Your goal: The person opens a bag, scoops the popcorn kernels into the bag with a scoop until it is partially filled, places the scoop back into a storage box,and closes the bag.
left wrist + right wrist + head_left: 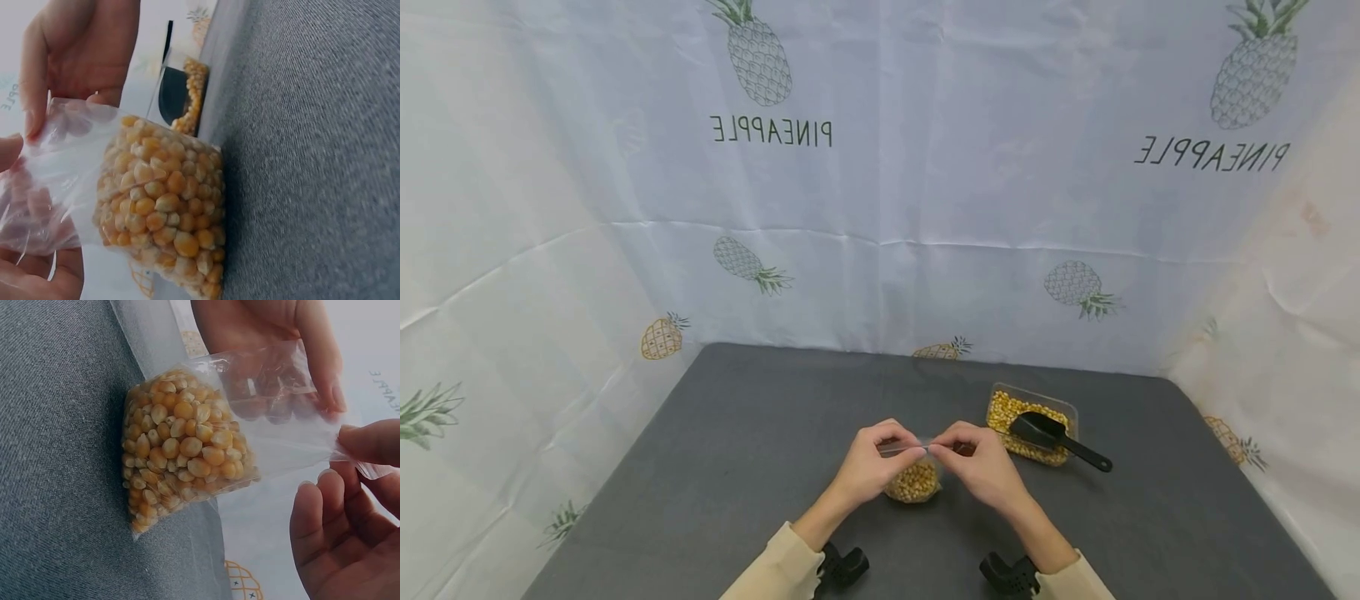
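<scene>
A clear plastic bag (913, 483) of corn kernels stands on the table between my two hands. My left hand (874, 463) pinches the bag's top edge between thumb and fingers. On the other side my right hand (979, 463) pinches the same edge, the two thumb tips almost meeting. In the left wrist view the kernels (169, 200) fill the lower part of the bag, and its upper film is thin and wrinkled. The right wrist view shows the bag's base (134, 481) resting on the grey cloth.
Behind my right hand sits a clear plastic tub (1070, 410) of corn kernels. A black scoop (1037, 428) lies in it, its handle jutting over the right rim. The grey table (760, 417) is bounded by hanging white pineapple-print cloth (880, 183).
</scene>
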Available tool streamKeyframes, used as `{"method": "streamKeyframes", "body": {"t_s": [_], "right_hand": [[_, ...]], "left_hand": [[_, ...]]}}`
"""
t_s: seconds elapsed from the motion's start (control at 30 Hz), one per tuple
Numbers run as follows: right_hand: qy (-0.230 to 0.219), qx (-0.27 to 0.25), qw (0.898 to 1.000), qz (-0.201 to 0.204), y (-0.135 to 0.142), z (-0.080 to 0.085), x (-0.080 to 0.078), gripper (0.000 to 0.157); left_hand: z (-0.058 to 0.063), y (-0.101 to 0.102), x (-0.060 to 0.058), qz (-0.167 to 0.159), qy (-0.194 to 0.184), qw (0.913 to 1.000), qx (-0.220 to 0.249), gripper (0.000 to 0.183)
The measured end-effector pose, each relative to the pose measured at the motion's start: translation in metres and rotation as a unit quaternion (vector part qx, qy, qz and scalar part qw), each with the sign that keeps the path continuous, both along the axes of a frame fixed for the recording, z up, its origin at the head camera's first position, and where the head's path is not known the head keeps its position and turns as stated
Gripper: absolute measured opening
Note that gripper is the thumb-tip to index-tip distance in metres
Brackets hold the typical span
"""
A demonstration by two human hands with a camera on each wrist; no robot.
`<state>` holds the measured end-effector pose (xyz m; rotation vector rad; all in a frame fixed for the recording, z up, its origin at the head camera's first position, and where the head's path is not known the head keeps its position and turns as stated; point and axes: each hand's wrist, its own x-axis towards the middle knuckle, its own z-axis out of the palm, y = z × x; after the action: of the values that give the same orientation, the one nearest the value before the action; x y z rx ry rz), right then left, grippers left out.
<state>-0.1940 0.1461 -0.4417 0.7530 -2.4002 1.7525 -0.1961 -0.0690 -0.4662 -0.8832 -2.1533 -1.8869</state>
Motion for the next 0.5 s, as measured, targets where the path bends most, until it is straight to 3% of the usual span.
{"method": "streamKeyframes", "body": {"t_s": [0.5], "right_hand": [[-0.011,0.011,1.000,0.006,0.0033,0.0027,-0.0012,0.009]], "left_hand": [[0.0017,0.0000,-0.0007,0.017,0.005,0.9997,-0.016,0.008]]}}
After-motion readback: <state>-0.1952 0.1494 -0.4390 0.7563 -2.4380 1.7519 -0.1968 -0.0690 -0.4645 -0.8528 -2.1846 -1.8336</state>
